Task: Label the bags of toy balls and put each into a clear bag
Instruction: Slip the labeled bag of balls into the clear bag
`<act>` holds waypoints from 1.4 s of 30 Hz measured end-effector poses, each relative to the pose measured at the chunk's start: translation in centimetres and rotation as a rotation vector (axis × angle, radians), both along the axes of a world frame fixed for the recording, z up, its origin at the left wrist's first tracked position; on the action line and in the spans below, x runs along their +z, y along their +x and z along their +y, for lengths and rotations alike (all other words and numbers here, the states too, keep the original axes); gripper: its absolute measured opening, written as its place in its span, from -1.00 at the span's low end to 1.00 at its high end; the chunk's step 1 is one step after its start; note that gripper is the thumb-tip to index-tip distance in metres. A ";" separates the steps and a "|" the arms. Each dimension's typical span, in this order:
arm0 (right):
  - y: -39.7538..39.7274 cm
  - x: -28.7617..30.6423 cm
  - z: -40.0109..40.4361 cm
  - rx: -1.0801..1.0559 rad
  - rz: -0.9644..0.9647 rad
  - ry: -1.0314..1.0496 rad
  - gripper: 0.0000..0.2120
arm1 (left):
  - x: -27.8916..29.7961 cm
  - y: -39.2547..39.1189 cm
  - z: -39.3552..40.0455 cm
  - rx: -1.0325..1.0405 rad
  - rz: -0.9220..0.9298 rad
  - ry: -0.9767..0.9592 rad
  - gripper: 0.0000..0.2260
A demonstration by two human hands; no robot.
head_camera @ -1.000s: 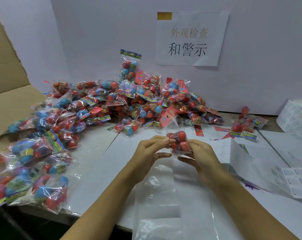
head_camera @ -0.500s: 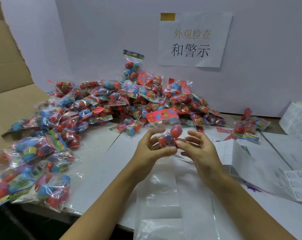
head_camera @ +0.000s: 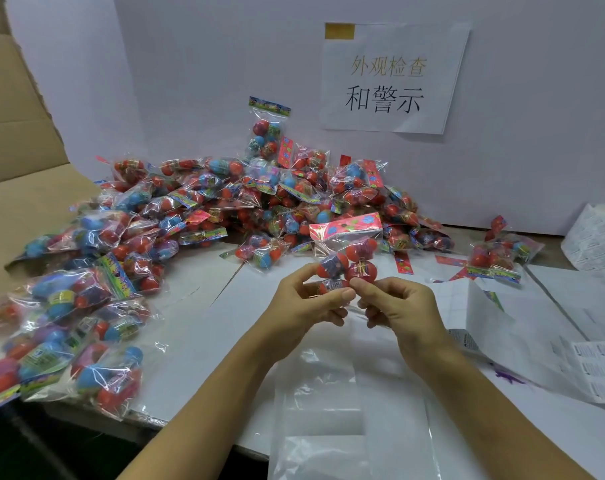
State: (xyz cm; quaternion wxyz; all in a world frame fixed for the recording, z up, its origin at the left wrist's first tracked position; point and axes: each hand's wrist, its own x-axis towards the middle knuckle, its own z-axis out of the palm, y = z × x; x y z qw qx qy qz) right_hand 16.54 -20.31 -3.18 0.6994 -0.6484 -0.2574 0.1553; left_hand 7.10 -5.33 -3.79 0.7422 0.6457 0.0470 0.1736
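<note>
I hold one bag of toy balls upright over the table, its pink header card on top and red balls inside. My left hand pinches its lower left part. The fingertips of my right hand touch its bottom right. A stack of flat clear bags lies on the table right under my hands. A big heap of ball bags fills the back and left of the table. Label sheets lie at the right.
A label roll stands at the far right edge. A few loose ball bags lie at the back right. A white wall with a paper sign closes the back. Brown cardboard rises on the left.
The bag has been turned upright between my hands, its pink header now on top. My left hand's grip shifted to the bag's lower part; my right fingertips moved to its bottom.
</note>
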 end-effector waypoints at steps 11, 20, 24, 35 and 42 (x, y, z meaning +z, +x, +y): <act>1.1 1.1 -1.0 0.176 -0.035 -0.123 -0.63 | 0.6 -0.4 0.5 0.029 0.026 0.032 -0.86; 2.1 2.4 -2.8 0.527 -0.026 -0.181 -0.69 | 1.5 -1.5 1.6 -0.189 0.086 -0.054 -0.87; 2.6 2.7 -3.3 0.553 -0.028 -0.221 -0.72 | 1.5 -1.4 1.8 -0.173 0.088 -0.063 -0.86; 2.1 0.2 -1.4 -0.298 -0.427 -0.267 -0.61 | -0.6 0.3 1.1 0.388 0.020 0.333 -0.76; 0.1 -0.4 0.1 0.147 -0.134 -0.171 -0.58 | -1.4 0.3 -0.1 0.244 -0.073 0.551 -0.55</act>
